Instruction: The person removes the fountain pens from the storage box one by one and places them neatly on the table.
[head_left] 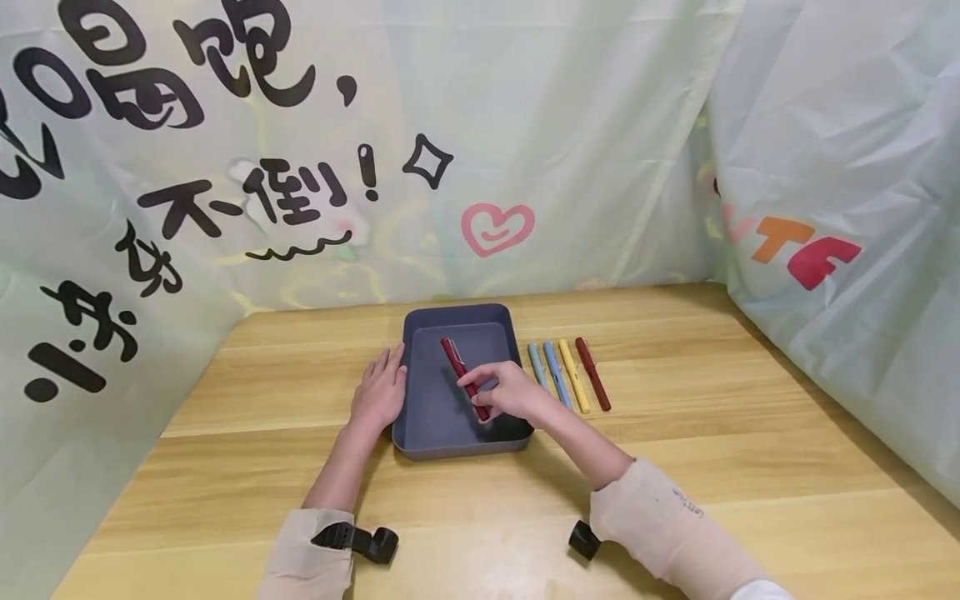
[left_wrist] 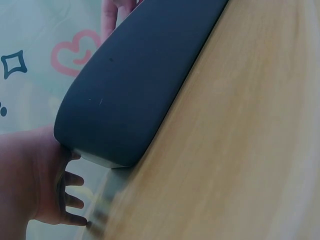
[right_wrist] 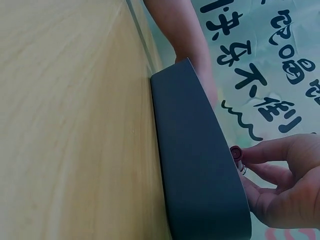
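Note:
Over a dark grey rectangular tray (head_left: 429, 400), my right hand (head_left: 512, 392) pinches a dark red pen (head_left: 455, 358) between thumb and fingers. The pen slants, its clip end pointing away to the far left. In the right wrist view, one round end of this red pen (right_wrist: 236, 152) shows just past the tray wall (right_wrist: 195, 150). Along the tray's left side lies my left hand (head_left: 380, 390), its fingers extended and the thumb side against the wall. The left wrist view shows that hand (left_wrist: 47, 185) beside the tray's corner, some fingers partly hidden.
Right of the tray, a pale teal pen (head_left: 537, 364), a blue pen (head_left: 556, 372), a yellow pen (head_left: 574, 377) and another dark red pen (head_left: 593, 373) lie side by side on the wooden table (head_left: 712, 433). A printed curtain (head_left: 585, 167) hangs behind and at both sides.

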